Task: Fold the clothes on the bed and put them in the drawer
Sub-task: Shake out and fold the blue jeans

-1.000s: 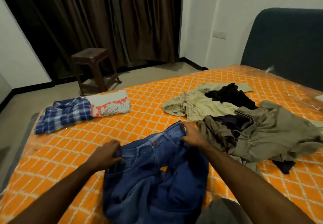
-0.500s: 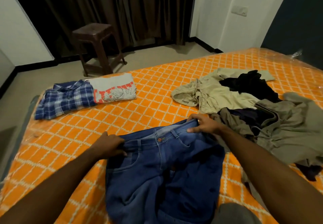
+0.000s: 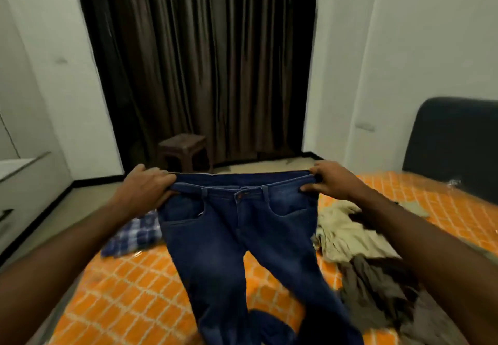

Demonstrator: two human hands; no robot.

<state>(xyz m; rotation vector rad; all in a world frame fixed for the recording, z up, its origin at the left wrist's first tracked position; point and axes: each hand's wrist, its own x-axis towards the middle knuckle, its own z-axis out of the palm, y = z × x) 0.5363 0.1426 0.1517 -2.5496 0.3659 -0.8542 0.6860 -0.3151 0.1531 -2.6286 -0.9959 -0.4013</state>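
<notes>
Fingers of the left hand point(image 3: 145, 183) and right hand point(image 3: 330, 181) pinch the waistband ends of one pair of jeans point(image 3: 239, 239), raised over the bed point(image 3: 129, 288); its legs run off-frame. One plaid shirt point(image 3: 134, 235) peeks out left; the blurred clothes pile point(image 3: 363, 261) right defies counting.

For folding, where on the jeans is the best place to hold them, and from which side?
At the waistband, one hand at each outer end, coming in from the sides. The jeans hang front-facing with the waistband stretched flat and the legs dropping toward the bed. The left hand and right hand already grip there, which probably keeps the legs aligned for folding.
</notes>
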